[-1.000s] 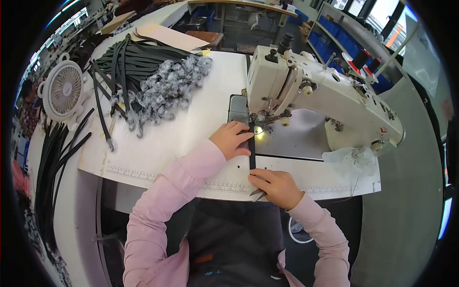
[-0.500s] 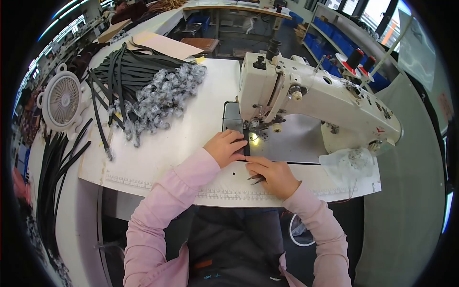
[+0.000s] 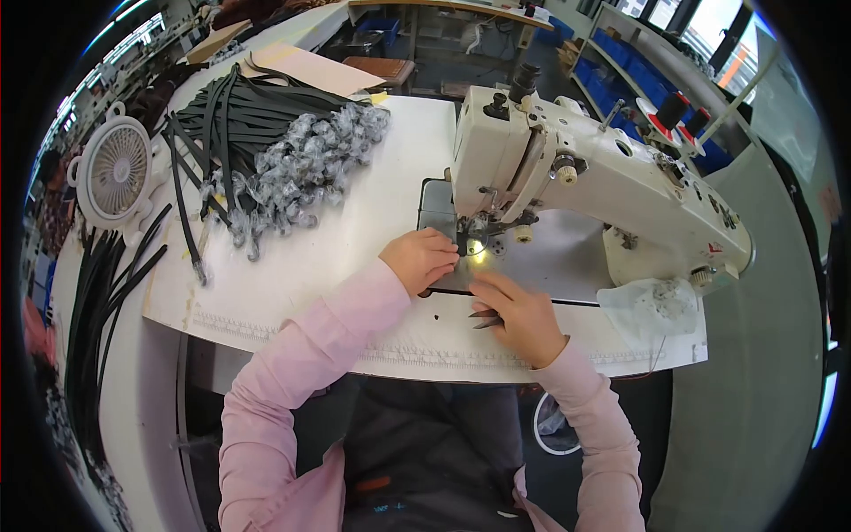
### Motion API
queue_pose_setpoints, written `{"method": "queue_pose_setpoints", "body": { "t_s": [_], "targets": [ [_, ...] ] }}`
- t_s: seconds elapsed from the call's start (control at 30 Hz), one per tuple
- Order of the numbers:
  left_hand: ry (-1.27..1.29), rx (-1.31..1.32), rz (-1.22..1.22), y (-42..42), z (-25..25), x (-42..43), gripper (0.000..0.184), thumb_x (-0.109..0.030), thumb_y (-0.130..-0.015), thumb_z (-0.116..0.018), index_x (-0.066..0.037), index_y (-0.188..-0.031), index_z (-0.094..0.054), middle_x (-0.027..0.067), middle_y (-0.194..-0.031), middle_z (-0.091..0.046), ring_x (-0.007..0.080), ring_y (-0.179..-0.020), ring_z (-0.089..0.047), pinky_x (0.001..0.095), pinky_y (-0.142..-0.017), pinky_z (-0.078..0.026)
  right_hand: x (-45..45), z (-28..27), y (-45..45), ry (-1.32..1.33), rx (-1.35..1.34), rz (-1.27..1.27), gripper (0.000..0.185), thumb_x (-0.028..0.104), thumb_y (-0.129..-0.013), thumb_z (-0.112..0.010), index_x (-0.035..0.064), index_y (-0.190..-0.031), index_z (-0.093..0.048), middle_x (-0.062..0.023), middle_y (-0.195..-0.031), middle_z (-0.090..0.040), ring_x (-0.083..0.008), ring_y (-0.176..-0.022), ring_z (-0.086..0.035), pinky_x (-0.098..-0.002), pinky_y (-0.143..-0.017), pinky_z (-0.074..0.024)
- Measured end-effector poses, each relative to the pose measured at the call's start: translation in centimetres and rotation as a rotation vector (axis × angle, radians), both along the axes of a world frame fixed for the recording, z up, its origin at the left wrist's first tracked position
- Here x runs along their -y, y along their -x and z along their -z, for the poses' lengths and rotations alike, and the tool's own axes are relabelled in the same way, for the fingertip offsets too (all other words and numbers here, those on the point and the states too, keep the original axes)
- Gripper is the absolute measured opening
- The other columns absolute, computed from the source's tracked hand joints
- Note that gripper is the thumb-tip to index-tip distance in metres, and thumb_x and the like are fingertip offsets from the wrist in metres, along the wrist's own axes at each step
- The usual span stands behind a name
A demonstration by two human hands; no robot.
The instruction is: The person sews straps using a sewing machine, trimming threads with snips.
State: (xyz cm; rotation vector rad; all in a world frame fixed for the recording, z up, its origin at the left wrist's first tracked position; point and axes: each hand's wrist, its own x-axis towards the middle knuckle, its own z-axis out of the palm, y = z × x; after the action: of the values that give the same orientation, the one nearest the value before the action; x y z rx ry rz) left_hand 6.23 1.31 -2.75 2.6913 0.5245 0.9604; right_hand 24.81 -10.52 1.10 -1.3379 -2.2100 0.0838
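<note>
The right hand (image 3: 521, 315) is holding small dark scissors (image 3: 486, 318) over the white table (image 3: 417, 335). Farther in, the left hand (image 3: 418, 261) is lying with its fingertips next to a black strap (image 3: 462, 243), which is sitting under the sewing machine's (image 3: 612, 173) front; I cannot tell if they are pinching it. Farther back, dark straps (image 3: 253, 129) are lying in a pile.

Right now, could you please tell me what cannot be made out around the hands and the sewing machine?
Head view, hidden: whatever of the black strap lies under the left hand.
Head view, hidden: most of the dark tool, covered by the right hand holding it.
Head view, too small: the needle of the sewing machine, near the bright light.
Head view, too small: the numbers on the ruler strip.
</note>
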Motion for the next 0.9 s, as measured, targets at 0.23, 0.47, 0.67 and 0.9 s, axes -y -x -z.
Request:
{"method": "queue_pose_setpoints", "body": {
  "t_s": [0.23,0.47,0.67,0.9],
  "targets": [
    [0.006,-0.013,-0.020,-0.4,0.2,-1.1,0.016,-0.009,-0.073,-0.063,-0.004,-0.088,-0.066,0.0060,-0.093,-0.062,0.0222,-0.086,-0.058,0.0311,-0.073,-0.049,1.6,-0.5,-1.7,-0.157,-0.081,0.077,0.023,0.003,-0.067,-0.066,0.0056,-0.089,-0.062,-0.0043,-0.089,-0.061,-0.0219,-0.060,-0.059,-0.0297,-0.051,-0.0470],
    [0.034,-0.032,-0.249,-1.2,0.2,-2.9,0.012,-0.007,-0.072,-0.060,-0.006,-0.083,-0.066,0.0037,-0.096,-0.061,0.0220,-0.090,-0.056,0.0326,-0.077,-0.048,2.4,0.1,-2.6,-0.097,-0.157,0.122,0.025,-0.002,-0.065,-0.065,0.0049,-0.088,-0.062,-0.0058,-0.085,-0.061,-0.0218,-0.060,-0.060,-0.0293,-0.052,-0.0472],
    [-0.004,-0.028,-0.045,-2.7,0.6,-7.1,0.017,-0.004,-0.071,-0.059,-0.004,-0.088,-0.064,0.0064,-0.104,-0.059,0.0265,-0.099,-0.054,0.0355,-0.083,-0.046,3.2,-1.1,-3.5,-0.185,-0.228,0.253,0.020,-0.001,-0.071,-0.063,0.0039,-0.091,-0.062,-0.0068,-0.080,-0.061,-0.0171,-0.056,-0.056,-0.0241,-0.050,-0.0435],
    [0.026,-0.041,-0.028,-2.8,0.7,-7.2,0.014,-0.004,-0.071,-0.059,-0.003,-0.084,-0.065,0.0067,-0.104,-0.060,0.0269,-0.099,-0.054,0.0358,-0.084,-0.045,0.3,-10.1,-21.9,-0.918,-0.952,0.679,0.031,0.027,-0.092,-0.046,0.0014,-0.104,-0.059,0.0018,-0.085,-0.052,-0.0012,-0.056,-0.031,-0.0166,-0.051,-0.0271]
  ]
}}
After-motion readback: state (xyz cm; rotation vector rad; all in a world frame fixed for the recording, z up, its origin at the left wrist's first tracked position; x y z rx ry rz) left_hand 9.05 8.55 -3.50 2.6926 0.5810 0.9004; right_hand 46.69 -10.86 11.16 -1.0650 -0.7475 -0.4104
